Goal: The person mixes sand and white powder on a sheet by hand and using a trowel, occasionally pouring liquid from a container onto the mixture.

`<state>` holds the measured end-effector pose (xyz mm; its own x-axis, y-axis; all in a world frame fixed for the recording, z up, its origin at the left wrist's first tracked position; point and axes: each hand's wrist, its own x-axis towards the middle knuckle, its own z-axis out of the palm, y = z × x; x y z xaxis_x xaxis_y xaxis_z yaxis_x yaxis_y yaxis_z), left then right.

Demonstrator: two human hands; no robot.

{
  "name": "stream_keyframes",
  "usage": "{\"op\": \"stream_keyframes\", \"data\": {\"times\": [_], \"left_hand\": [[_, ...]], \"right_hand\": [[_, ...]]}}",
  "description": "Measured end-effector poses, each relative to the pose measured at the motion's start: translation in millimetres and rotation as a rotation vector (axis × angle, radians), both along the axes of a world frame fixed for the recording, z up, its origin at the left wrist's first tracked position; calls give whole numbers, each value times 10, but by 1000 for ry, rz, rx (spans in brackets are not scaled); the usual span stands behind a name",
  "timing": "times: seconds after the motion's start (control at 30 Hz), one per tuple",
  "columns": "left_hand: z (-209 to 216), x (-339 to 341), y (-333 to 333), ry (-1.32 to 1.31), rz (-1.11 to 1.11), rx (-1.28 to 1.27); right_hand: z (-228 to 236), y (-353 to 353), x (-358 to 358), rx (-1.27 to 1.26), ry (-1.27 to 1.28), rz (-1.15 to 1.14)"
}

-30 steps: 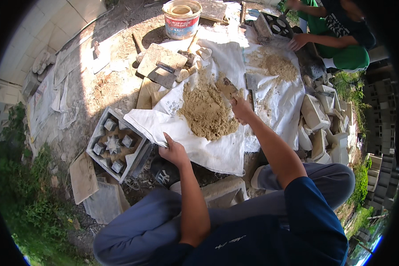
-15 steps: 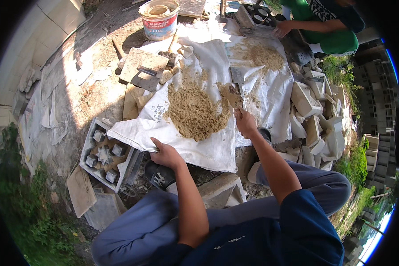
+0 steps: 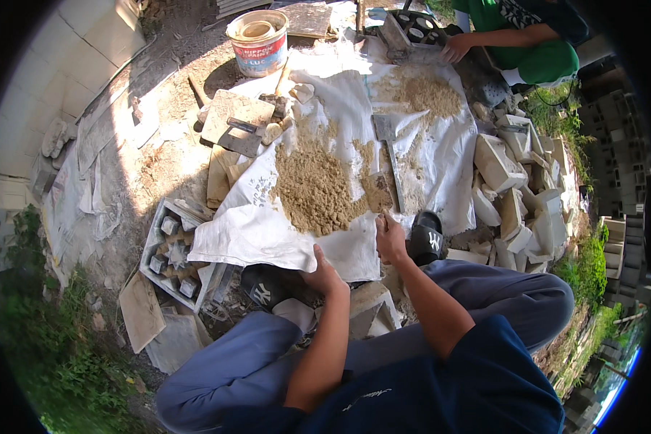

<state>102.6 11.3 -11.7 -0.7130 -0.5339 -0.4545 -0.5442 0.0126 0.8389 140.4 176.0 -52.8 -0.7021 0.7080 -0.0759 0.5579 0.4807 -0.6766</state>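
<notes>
2 bare hands reach in from the near side of the head view, over a white sheet [image 3: 239, 235] spread on the ground. The left hand [image 3: 327, 276] is at the sheet's near edge, its thumb on top of the cloth and its other fingers partly hidden at the edge, closed narrowly on the fabric. The right hand [image 3: 390, 240], just to the right, has its fingers wrapped around the handle of a trowel [image 3: 377, 191], whose sandy blade points to the far side, over the sheet. A sand pile [image 3: 315, 189] lies on the sheet, to the left of that blade. A long-handled flat tool [image 3: 385, 129] rests on the sheet to the right of the pile.

To the left of the sheet sits a grey mould [image 3: 150, 262] with small blocks around a star shape. Farther off lie a flat board with a handle [image 3: 228, 117] and, beyond it, a paint bucket [image 3: 260, 54]. Broken concrete pieces [image 3: 500, 160] are heaped on the right. 2 black slippers show, 1 beside each hand. At the far right, a co-worker's hand [image 3: 456, 48] is beside a second mould [image 3: 394, 32].
</notes>
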Motion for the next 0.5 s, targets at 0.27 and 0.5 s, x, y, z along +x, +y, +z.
{"op": "stream_keyframes", "data": {"times": [0.27,0.5], "left_hand": [[-365,-226,-301,-69,190,1013],[80,-479,-120,-78,94,987]], "right_hand": [[906,-172,-521,-726,-77,171],[1152,256,-522,-517,-70,247]]}}
